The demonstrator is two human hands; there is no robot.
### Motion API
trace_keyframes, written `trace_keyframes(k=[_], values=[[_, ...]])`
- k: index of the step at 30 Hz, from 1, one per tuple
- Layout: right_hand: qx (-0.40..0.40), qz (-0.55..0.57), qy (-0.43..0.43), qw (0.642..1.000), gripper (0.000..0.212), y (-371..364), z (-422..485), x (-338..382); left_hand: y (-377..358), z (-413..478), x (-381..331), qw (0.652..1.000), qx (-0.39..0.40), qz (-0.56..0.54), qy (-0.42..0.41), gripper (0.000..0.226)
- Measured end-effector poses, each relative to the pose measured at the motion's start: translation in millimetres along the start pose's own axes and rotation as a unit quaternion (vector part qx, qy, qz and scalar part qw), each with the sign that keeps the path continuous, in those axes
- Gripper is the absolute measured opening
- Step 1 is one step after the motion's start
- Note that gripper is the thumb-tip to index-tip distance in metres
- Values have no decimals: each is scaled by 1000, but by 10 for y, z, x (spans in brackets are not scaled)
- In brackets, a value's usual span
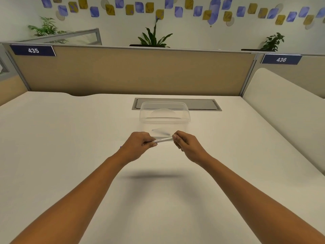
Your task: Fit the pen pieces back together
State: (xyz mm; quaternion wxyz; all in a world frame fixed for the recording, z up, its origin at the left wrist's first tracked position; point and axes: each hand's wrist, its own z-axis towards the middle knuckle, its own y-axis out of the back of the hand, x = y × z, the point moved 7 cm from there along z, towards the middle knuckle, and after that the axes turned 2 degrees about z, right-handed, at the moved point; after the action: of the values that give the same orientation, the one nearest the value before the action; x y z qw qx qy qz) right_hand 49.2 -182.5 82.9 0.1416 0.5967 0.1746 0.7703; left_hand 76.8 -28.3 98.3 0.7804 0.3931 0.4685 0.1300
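Cubicle desk, pale tabletop (70,155), tan partition behind. White pen (162,140) held level above the surface, just in front of the clear plastic container (164,117). Your left hand (139,147) wraps its grip round one end, your right hand (186,147) pinches the other — a two-ended hold that likely suits pulling cap from barrel. Container stands open-topped, close by.

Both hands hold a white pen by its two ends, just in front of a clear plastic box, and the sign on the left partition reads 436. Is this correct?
Not quite. In the head view the sign on the left partition reads 435; 436 is on the right one. The rest stands: the left hand and right hand hold the white pen before the clear plastic box.
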Motion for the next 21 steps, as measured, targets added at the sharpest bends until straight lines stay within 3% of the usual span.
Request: trace_keyframes(k=[6, 12, 16, 21], values=[[48, 93, -104, 989, 36, -59, -3, -106, 3, -20, -116, 983, -63, 145, -98, 26], [109, 141, -233, 956, 34, -91, -47, -217, -122, -124, -177, 958, -95, 233, -139, 7], [41, 187, -247, 950, 37, -102, -28, -203, -138, -142, -113, 975, -109, 173, -86, 11], [-63, 108, -113, 986, 33, -44, 49, -52, -137, -83, 11, 997, -45, -10, 58, 21]])
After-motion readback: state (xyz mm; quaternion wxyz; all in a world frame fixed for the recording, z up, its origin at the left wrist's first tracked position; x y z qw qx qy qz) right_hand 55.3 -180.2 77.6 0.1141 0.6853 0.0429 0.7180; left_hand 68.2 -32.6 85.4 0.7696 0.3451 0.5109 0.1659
